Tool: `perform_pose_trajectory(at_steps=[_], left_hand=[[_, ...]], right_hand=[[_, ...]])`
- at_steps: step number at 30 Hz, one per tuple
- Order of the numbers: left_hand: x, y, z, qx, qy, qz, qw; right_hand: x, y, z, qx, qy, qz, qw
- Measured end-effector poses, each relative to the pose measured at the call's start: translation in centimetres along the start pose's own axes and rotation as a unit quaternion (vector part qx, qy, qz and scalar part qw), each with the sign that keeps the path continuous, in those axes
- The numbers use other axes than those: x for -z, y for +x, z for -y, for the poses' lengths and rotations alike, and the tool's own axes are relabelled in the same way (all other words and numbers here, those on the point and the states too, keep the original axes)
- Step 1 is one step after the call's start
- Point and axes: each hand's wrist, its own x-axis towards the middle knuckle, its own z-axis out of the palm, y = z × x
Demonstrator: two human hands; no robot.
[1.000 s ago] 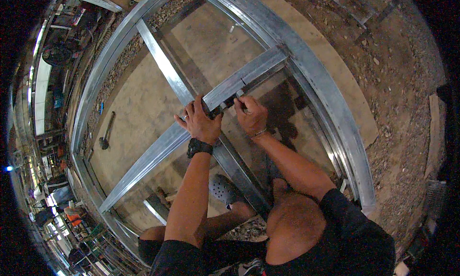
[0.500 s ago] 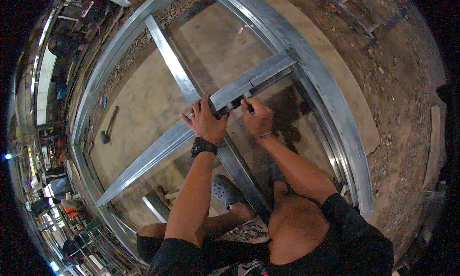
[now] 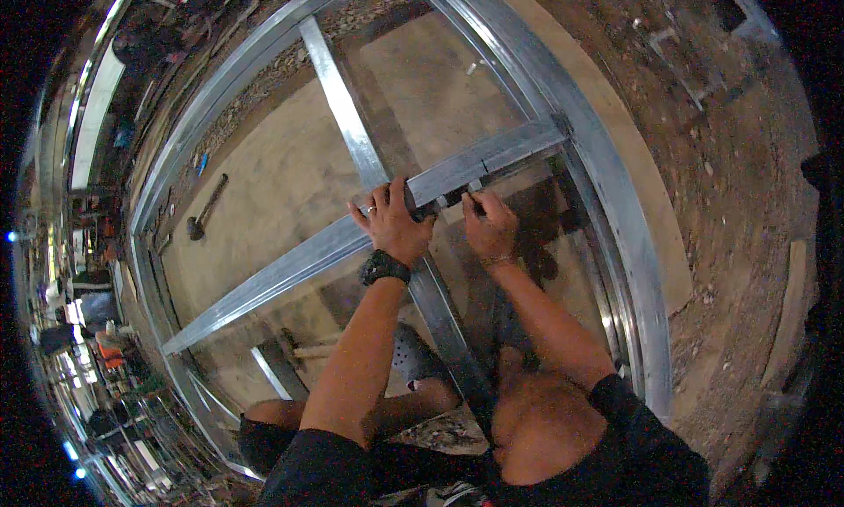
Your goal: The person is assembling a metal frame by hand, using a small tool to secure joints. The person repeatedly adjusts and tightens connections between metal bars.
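Observation:
My left hand, with a ring and a dark wristwatch, is wrapped over the silvery metal cross bar where it meets another metal bar. Its fingers lie across the top and its thumb is at the near side. A small dark tool with light metal parts sits along the near edge of the cross bar, between my hands; its kind is unclear. The fingers of my right hand are closed on the tool's right end. A short dark mark shows on the bar just above it.
The bars belong to a large metal frame on the ground around me. Inside it lie a hammer and a short metal piece. My clog is near the crossing. Loose metal pieces lie on dirt at right; clutter fills the left.
The view has shifted a little, so the frame and hands appear farther right. Both hands keep their places at the cross bar; the right fingers have changed position slightly.

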Motion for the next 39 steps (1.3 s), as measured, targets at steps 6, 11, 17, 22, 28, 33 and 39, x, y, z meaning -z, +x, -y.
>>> perform_pose_trajectory(at_steps=[6, 11, 17, 22, 28, 33, 39], left_hand=[[0.5, -0.1, -0.2, 0.006, -0.012, 0.011, 1.0], [0.6, -0.1, -0.7, 0.012, -0.02, 0.017, 1.0], [-0.3, -0.6, 0.0, -0.008, 0.014, -0.028, 0.999], [-0.2, -0.1, 0.2, -0.006, -0.006, -0.011, 1.0], [1.9, 0.8, 0.1, -0.009, 0.024, 0.061, 0.998], [2.8, 3.8, 0.6, -0.074, 0.062, 0.156, 0.983], [2.6, 6.1, 0.6, -0.125, 0.039, 0.249, 0.96]], right_hand=[[0.4, 0.2, 0.3, 0.014, -0.009, 0.005, 1.0], [0.8, 0.4, -0.3, 0.018, -0.032, 0.024, 0.999], [0.9, 0.1, 0.0, 0.014, -0.013, 0.028, 0.999], [0.8, 0.5, -0.1, 0.018, -0.033, 0.045, 0.998], [0.5, 0.3, 0.0, 0.024, -0.014, 0.031, 0.999], [1.1, 0.3, -0.1, 0.039, -0.026, 0.043, 0.998], [1.8, 1.0, -0.4, 0.077, -0.012, 0.008, 0.997]])
